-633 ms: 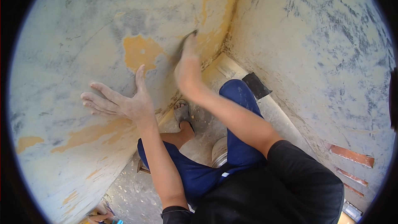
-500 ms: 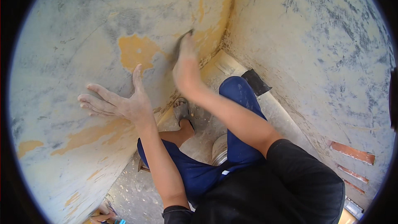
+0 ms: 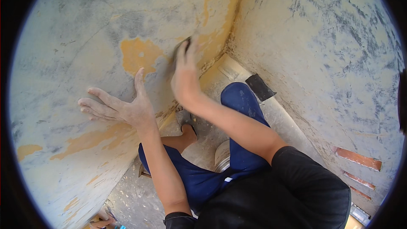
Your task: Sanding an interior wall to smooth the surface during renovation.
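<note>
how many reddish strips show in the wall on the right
3: the widest strip at the top, a thinner strip below it, and the lowest strip appearing nearest the black sleeve. More may be hidden behind the sleeve.

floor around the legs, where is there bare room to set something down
Floor shows bare, though flecked, between the left wall and left forearm; another strip lies between the right forearm and right wall. Crowded: between the legs, by a round container, and beside the right knee, by a black piece.

No text, label, brand, number or sign of any kind can be read anywhere in the head view.
</note>
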A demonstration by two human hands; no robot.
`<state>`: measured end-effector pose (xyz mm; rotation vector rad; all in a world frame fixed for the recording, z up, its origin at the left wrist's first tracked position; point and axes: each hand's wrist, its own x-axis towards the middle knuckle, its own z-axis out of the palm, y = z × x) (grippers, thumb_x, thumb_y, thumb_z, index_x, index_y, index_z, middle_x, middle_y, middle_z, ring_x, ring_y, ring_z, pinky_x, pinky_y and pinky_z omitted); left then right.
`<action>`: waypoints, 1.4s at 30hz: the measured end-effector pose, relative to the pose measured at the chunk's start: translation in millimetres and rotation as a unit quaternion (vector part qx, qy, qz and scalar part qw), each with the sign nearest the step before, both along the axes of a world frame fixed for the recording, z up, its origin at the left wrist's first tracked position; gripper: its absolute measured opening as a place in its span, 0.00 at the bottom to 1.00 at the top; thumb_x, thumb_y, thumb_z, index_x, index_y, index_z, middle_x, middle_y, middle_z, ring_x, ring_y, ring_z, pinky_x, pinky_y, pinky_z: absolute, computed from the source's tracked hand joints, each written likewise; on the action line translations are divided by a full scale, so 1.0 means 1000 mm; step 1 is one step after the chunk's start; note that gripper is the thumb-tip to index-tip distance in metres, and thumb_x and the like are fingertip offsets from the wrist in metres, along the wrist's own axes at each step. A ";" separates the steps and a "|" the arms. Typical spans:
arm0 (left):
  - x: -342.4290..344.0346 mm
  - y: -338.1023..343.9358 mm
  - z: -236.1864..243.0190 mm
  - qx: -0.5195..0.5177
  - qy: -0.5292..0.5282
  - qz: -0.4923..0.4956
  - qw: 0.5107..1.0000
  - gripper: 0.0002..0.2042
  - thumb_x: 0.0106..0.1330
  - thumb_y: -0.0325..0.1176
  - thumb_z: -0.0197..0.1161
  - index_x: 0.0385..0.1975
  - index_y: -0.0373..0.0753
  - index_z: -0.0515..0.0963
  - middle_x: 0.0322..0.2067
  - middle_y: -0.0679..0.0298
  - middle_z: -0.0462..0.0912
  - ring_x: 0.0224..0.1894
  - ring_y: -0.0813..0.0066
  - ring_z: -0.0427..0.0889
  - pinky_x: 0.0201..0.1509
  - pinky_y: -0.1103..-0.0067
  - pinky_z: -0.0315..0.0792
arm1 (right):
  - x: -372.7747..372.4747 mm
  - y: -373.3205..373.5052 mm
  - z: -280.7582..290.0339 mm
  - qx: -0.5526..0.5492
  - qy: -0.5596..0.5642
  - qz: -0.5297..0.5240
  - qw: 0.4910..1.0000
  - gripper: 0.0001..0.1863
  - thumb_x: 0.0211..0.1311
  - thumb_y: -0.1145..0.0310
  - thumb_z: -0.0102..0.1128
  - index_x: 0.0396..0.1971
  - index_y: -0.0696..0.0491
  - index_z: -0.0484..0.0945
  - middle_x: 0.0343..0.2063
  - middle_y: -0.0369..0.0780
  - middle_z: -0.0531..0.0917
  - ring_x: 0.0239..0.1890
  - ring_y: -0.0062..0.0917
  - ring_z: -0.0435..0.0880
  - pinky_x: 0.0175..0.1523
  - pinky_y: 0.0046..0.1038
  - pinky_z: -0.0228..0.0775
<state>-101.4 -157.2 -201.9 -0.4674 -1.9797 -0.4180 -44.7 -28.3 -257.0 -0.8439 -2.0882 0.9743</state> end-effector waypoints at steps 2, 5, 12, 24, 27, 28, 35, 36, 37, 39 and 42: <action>0.000 0.000 0.001 0.000 0.005 0.000 1.000 0.63 0.48 0.64 0.81 0.79 0.37 0.54 0.80 0.46 0.41 0.82 0.41 0.39 0.78 0.39 0.38 | 0.002 -0.013 -0.004 0.062 -0.007 0.055 0.997 0.40 0.55 0.92 0.43 0.72 0.78 0.48 0.73 0.73 0.43 0.77 0.70 0.43 0.80 0.52 0.46; -0.002 0.001 0.000 0.002 0.009 -0.008 1.000 0.63 0.48 0.64 0.81 0.79 0.38 0.53 0.80 0.48 0.42 0.82 0.43 0.39 0.78 0.39 0.38 | -0.005 0.020 -0.006 0.025 0.020 0.013 0.999 0.39 0.56 0.92 0.45 0.71 0.78 0.49 0.73 0.73 0.44 0.77 0.67 0.44 0.80 0.51 0.48; -0.002 -0.003 0.001 0.007 0.001 -0.012 1.000 0.63 0.48 0.65 0.80 0.79 0.36 0.55 0.80 0.46 0.42 0.82 0.43 0.38 0.78 0.40 0.36 | -0.006 0.001 -0.016 0.050 0.057 0.041 0.996 0.40 0.55 0.92 0.43 0.71 0.79 0.48 0.73 0.73 0.48 0.78 0.63 0.44 0.83 0.45 0.41; -0.004 0.001 -0.001 -0.004 0.019 -0.032 0.999 0.62 0.49 0.66 0.79 0.79 0.36 0.54 0.80 0.47 0.42 0.82 0.44 0.37 0.79 0.41 0.34 | -0.008 0.021 -0.008 0.021 0.036 -0.011 0.999 0.41 0.54 0.92 0.46 0.72 0.77 0.49 0.73 0.72 0.48 0.79 0.64 0.41 0.82 0.50 0.40; -0.002 0.001 0.000 0.000 0.012 -0.018 1.000 0.62 0.50 0.67 0.78 0.79 0.36 0.54 0.81 0.47 0.41 0.82 0.44 0.37 0.79 0.42 0.34 | -0.001 -0.006 -0.010 0.029 0.049 0.017 0.998 0.40 0.55 0.92 0.45 0.72 0.76 0.49 0.73 0.72 0.48 0.78 0.66 0.41 0.82 0.49 0.42; -0.002 0.002 0.000 0.001 0.012 -0.019 1.000 0.62 0.50 0.67 0.78 0.79 0.36 0.54 0.81 0.47 0.41 0.82 0.44 0.37 0.79 0.42 0.34 | 0.002 -0.014 -0.012 0.059 0.051 0.057 0.995 0.40 0.56 0.91 0.44 0.72 0.76 0.49 0.73 0.72 0.48 0.78 0.67 0.42 0.82 0.48 0.43; 0.001 0.006 0.001 0.009 0.005 -0.016 1.000 0.63 0.48 0.64 0.81 0.80 0.39 0.53 0.80 0.48 0.43 0.82 0.43 0.39 0.79 0.40 0.37 | 0.001 -0.006 -0.009 0.039 0.044 0.007 0.998 0.40 0.58 0.92 0.45 0.73 0.75 0.49 0.73 0.75 0.41 0.77 0.70 0.40 0.80 0.50 0.48; 0.001 0.003 0.002 0.009 0.000 -0.012 1.000 0.63 0.48 0.63 0.81 0.80 0.39 0.53 0.80 0.48 0.42 0.82 0.44 0.38 0.79 0.41 0.37 | 0.003 -0.016 -0.009 0.074 0.048 0.055 0.995 0.40 0.57 0.92 0.44 0.73 0.74 0.47 0.72 0.76 0.42 0.76 0.72 0.40 0.80 0.49 0.46; 0.001 0.002 0.002 0.007 0.001 -0.012 1.000 0.63 0.48 0.63 0.81 0.80 0.39 0.53 0.80 0.48 0.42 0.82 0.44 0.38 0.79 0.41 0.37 | 0.003 -0.017 -0.008 0.085 0.025 0.052 0.995 0.40 0.57 0.92 0.44 0.73 0.75 0.48 0.72 0.76 0.42 0.76 0.72 0.41 0.80 0.50 0.46; 0.001 0.000 0.003 0.003 0.011 -0.007 1.000 0.63 0.48 0.63 0.82 0.80 0.39 0.53 0.80 0.49 0.42 0.82 0.45 0.39 0.79 0.41 0.37 | -0.002 0.011 -0.003 0.058 0.044 0.015 0.997 0.40 0.56 0.92 0.45 0.72 0.75 0.49 0.72 0.75 0.43 0.76 0.73 0.41 0.80 0.53 0.44; 0.000 0.003 -0.001 0.000 0.007 -0.017 1.000 0.63 0.48 0.63 0.82 0.80 0.38 0.53 0.80 0.49 0.43 0.82 0.45 0.39 0.79 0.41 0.37 | -0.004 0.021 0.001 -0.019 0.072 -0.025 0.997 0.40 0.54 0.92 0.46 0.71 0.75 0.52 0.73 0.73 0.43 0.76 0.73 0.40 0.81 0.55 0.41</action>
